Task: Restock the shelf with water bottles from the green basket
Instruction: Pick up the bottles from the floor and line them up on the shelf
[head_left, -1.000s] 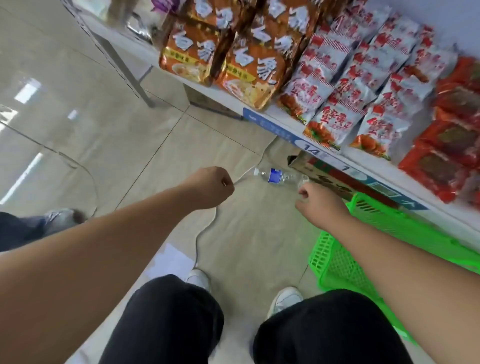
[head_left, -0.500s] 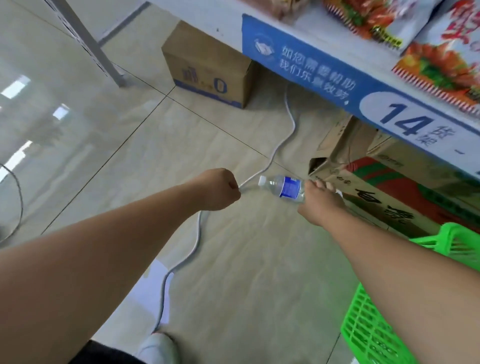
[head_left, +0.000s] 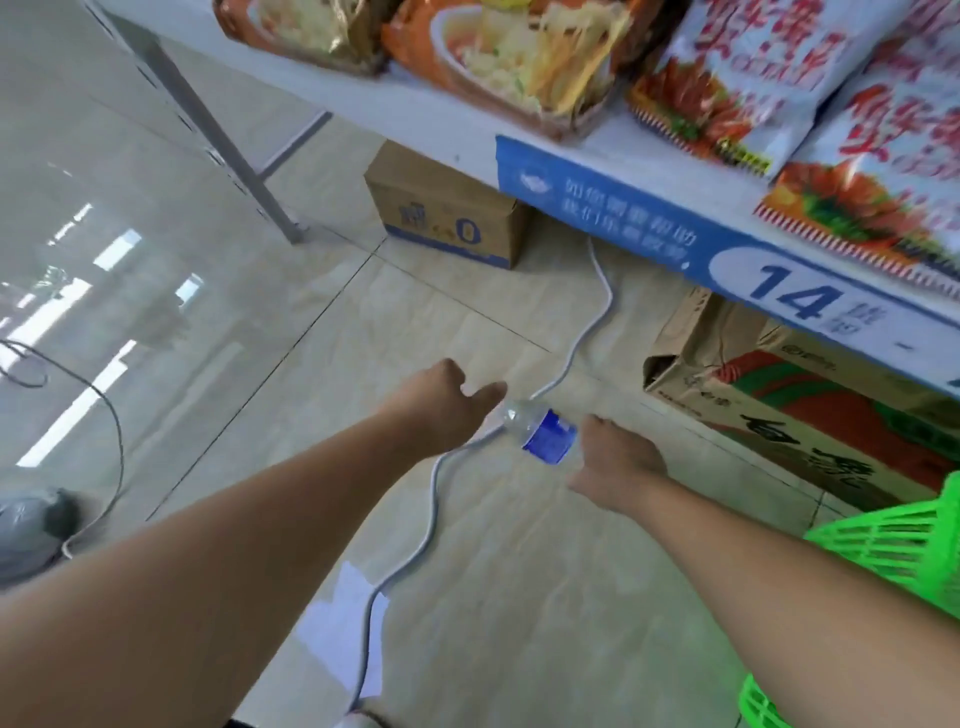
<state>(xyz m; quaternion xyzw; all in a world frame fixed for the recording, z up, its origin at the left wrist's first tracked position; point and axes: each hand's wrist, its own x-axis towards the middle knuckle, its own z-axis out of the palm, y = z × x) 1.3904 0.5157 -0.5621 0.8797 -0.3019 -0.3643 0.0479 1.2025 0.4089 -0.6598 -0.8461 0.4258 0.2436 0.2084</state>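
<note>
A small clear water bottle (head_left: 545, 435) with a blue label lies nearly level in the air above the floor, cap pointing left. My right hand (head_left: 621, 460) grips its base end; the fingers are hidden behind the hand. My left hand (head_left: 444, 404) has its fingers stretched toward the cap and touches the bottle's neck. The green basket (head_left: 893, 540) sits at the right edge, partly behind my right forearm; its inside is out of view. The shelf (head_left: 447, 137) with a blue "14" strip runs above, stacked with noodle and snack packets.
Under the shelf stand a brown carton (head_left: 447, 213) and an open printed carton (head_left: 779, 415). A white cable (head_left: 431, 499) snakes across the tiled floor beneath my hands. A grey shelf leg (head_left: 228, 140) stands at the upper left, and a person's grey shoe (head_left: 31, 525) at the left edge.
My left hand has opened from a fist and reached the bottle's cap end. The view has dropped lower and closer to the space under the shelf; my right hand still holds the bottle.
</note>
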